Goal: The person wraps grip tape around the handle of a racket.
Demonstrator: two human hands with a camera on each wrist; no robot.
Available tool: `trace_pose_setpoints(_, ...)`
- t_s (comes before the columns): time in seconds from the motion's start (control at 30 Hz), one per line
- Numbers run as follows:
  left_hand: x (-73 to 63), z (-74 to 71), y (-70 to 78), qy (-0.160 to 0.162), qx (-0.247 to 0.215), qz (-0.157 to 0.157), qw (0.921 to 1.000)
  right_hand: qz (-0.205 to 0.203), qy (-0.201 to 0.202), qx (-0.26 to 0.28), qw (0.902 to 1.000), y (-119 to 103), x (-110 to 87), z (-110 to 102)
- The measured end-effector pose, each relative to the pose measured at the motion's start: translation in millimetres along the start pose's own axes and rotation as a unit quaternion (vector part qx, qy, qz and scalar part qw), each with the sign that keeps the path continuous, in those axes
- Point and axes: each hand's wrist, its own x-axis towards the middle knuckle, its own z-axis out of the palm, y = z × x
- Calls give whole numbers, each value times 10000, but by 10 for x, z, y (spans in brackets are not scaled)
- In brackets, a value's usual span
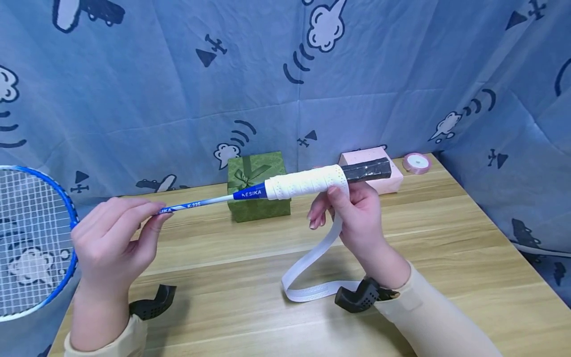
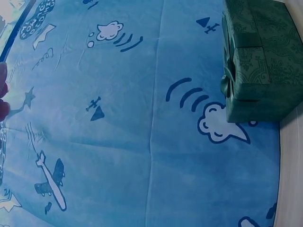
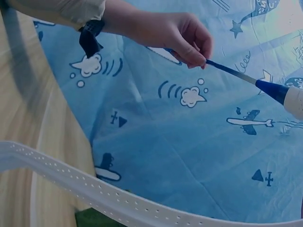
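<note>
A blue and white badminton racket (image 1: 218, 199) is held up over the table, its strung head at the far left in the head view. My left hand (image 1: 113, 240) pinches the thin shaft between thumb and fingertips; the right wrist view shows this same hand (image 3: 187, 40). White perforated grip tape (image 1: 303, 183) is wound round much of the handle, leaving the black butt end (image 1: 368, 170) bare. My right hand (image 1: 362, 215) pinches the tape at the last turn, thumb in front. From there a loose tail (image 1: 310, 259) curves down toward the right forearm.
On the wooden table (image 1: 232, 307) a green gift box (image 1: 260, 210) with a bow stands behind the racket. A pink box (image 1: 388, 184) and a pink ribbon roll (image 1: 417, 163) lie at the back right. Blue patterned cloth (image 1: 250, 64) hangs behind the table.
</note>
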Motion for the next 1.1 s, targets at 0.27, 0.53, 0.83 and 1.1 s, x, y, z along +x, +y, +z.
trace_pose_setpoints(0.27, -6, -6, -14, -194, 294, -7, 9994, 347, -75, -391, 9986, -2, -23, 33)
trace_pose_setpoints(0.53, 13, 35, 0, 80, 418, 22, 9991, 7, -432, -140, 9990, 34, -1, 24)
trace_pose_setpoints(0.83, 24, -25, -14, -404, 247, 57, 9989, 6, -226, -416, 9989, 15, 17, 34)
trace_pose_setpoints(1.1, 16, -30, -24, -603, 309, 33, 9977, 79, 48, -746, 9972, -4, 18, 72)
